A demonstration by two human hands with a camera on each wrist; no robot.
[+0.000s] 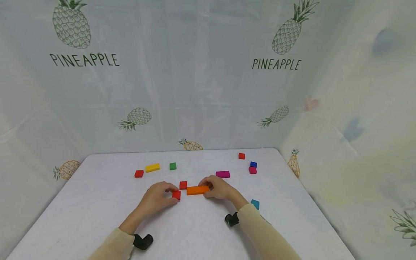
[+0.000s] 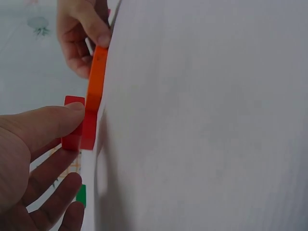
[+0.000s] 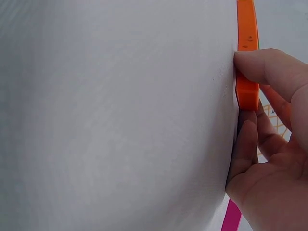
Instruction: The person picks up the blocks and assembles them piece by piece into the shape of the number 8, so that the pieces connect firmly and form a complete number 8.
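Creased, pale sheeting printed with line-drawn pineapples hangs behind a white, cloth-covered table (image 1: 107, 213), its covering finely textured in the wrist views, as a person in beige sleeves (image 1: 267, 231) handles small, smooth-faced blocks near the table's middle. The left hand (image 1: 157, 198) pinches a small, squarish red block (image 1: 176, 195) between thumb and finger. Opposite, the right hand (image 1: 219, 186) grips the right end of a long, flat-sided orange bar (image 1: 196, 190), its face marked with dark specks in the right wrist view. Just beyond the bar's left end sits a second squarish red block (image 1: 183, 185); whether the two red pieces touch cannot be told. Farther back at left lie a flat red block (image 1: 139, 174), an oblong yellow bar (image 1: 152, 167) and a green cube (image 1: 173, 166). At right are an oblong magenta bar (image 1: 222, 174), a small red cube (image 1: 242, 156), and a dark blue cube (image 1: 253, 164) partly behind a crimson one (image 1: 252, 170). A teal block (image 1: 255, 204) shows beside the right forearm. Rounded black devices (image 1: 143, 242) jut from both wrists.
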